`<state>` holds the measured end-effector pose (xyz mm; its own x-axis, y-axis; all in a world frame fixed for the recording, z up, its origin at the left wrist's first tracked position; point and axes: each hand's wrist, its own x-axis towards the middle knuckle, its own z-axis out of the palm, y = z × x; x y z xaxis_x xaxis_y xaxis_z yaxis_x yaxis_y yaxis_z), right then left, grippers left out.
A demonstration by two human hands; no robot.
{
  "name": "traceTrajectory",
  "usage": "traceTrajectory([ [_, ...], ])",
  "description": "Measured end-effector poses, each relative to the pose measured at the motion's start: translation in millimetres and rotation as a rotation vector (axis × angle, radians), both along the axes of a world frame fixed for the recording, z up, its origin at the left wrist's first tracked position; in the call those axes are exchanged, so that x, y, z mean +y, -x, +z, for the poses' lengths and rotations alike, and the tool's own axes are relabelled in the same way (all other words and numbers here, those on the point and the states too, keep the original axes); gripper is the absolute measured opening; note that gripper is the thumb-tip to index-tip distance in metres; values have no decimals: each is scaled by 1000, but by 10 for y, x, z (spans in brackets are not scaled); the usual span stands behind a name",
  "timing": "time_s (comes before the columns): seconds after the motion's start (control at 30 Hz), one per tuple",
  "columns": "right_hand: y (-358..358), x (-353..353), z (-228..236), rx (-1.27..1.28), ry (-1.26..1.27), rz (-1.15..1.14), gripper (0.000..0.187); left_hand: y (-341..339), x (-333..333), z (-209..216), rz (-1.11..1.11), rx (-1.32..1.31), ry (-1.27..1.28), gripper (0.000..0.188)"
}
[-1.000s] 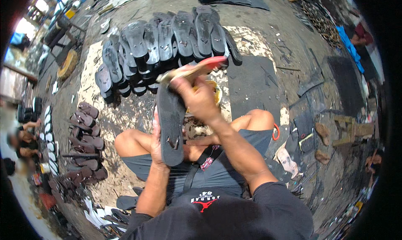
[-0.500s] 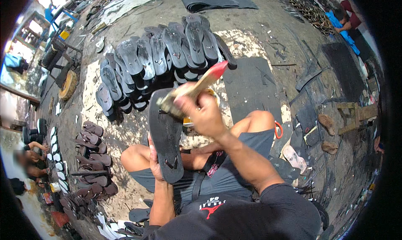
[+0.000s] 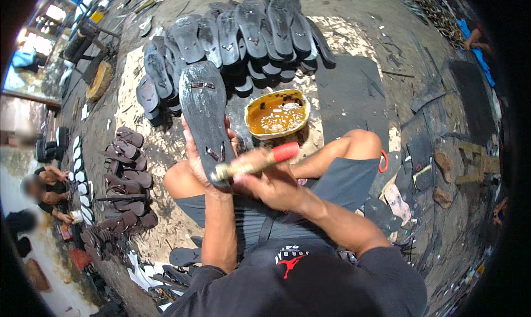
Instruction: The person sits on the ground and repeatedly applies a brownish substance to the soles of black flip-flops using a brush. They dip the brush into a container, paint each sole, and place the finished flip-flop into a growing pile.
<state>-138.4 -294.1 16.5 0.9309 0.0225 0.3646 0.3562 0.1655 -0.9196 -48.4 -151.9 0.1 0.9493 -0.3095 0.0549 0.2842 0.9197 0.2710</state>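
Black flip-flop sole (image 3: 202, 109), left of a bowl (image 3: 272, 135) of amber liquid (image 3: 265, 118), sits clasped in the left hand (image 3: 196, 161). The right hand (image 3: 272, 185) grips a red-ended brush (image 3: 251, 162) at its near end.

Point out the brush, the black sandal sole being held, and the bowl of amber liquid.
Brush (image 3: 255, 161): head view, on the middle of its handle.
Black sandal sole (image 3: 205, 118): head view, on the middle of its upward face.
Bowl (image 3: 272, 135): head view, on its near rim.
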Motion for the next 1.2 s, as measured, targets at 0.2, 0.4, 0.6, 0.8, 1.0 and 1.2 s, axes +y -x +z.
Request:
traceTrajectory([
  [0.2,-94,-285,227,-255,316,-83,28,-69,-160,-19,102,121,-154,46],
  [0.4,-1242,-388,6,-540,542,-378,27,329,-427,-104,-6,250,-220,54],
  [0.6,-15,-23,-136,289,113,238,32,-353,213,-311,-49,130,-132,52],
  [0.8,76,-673,262,246,-13,-359,21,-2174,1103,-314,178,27,-283,65],
  [1.0,117,-1075,172,159,-8,-634,32,-3411,1607,-1206,312,596,-574,61],
  [1.2,-146,-1210,-93,293,96,-657,39,-2793,1732,-1105,281,492,-853,57],
])
